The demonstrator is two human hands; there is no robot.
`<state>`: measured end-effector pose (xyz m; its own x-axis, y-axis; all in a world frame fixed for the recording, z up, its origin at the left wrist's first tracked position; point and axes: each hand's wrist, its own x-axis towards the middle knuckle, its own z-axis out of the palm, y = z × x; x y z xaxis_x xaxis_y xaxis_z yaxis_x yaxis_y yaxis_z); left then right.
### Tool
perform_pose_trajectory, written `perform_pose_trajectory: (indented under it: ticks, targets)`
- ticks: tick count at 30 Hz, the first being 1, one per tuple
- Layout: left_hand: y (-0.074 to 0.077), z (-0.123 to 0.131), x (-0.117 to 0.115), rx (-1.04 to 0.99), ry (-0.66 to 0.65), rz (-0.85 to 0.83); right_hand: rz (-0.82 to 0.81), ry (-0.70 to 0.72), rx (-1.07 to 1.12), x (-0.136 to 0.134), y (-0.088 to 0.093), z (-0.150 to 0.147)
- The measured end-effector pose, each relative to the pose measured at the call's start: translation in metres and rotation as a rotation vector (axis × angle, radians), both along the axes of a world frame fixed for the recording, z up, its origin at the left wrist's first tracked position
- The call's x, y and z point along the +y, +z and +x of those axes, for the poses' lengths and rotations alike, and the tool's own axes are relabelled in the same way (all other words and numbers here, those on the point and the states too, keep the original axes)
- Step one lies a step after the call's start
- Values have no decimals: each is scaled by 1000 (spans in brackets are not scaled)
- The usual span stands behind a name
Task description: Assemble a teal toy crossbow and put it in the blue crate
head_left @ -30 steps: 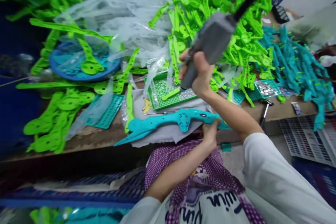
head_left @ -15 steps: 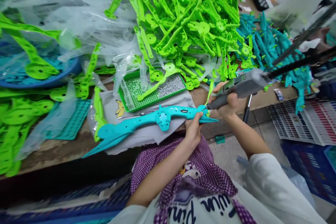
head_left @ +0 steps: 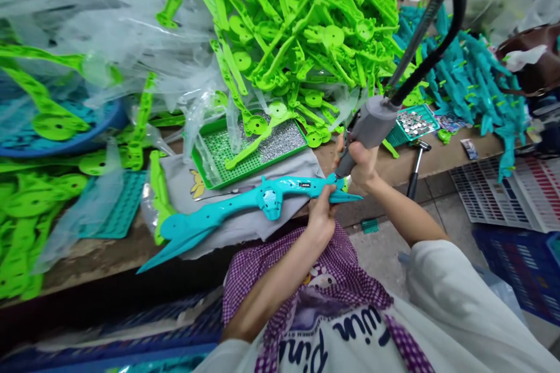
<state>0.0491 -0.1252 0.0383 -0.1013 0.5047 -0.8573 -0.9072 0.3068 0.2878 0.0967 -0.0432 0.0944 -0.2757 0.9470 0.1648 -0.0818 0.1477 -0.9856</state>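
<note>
A long teal plastic toy part (head_left: 245, 205) lies on a grey cloth (head_left: 245, 227) at the bench's near edge. My left hand (head_left: 321, 215) is closed around its right end. My right hand (head_left: 361, 164) grips a grey powered screwdriver (head_left: 367, 128) that hangs from a black hose (head_left: 431, 29). The tool stands nearly upright with its tip on the teal part's right end, just above my left hand's fingers.
A green tray (head_left: 254, 148) holding small screws sits behind the part. A big heap of green plastic parts (head_left: 297, 29) and clear bags (head_left: 100, 17) fills the back. Teal parts (head_left: 476, 76), a second screw tray (head_left: 411, 123) and a hammer (head_left: 415, 172) are at the right.
The screwdriver came down from over the green tray to the teal part's right end and has swung from lying sideways to nearly upright. My left hand kept hold of the part.
</note>
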Motion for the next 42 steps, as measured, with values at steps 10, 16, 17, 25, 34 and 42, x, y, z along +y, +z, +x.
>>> perform_pose_trajectory:
  ticks: [10,16,17,25,34,42]
  targets:
    - [-4,-1,-6,16,-35,56,70,-159,87,3,12,4]
    - [-16,-23,-12,-56,-384,297,281,-307,-119,5,33,18]
    - [-16,-31,-13,-119,-478,322,297,-329,-166,3,31,18]
    - [17,-103,-83,284,-797,593,247,-488,-106,-37,5,-28]
    - [-1,-279,-91,1537,-151,20,270,-221,-56,-16,23,-95]
    - [-45,-316,-91,1317,-237,18,251,-59,-209,-12,-1,-86]
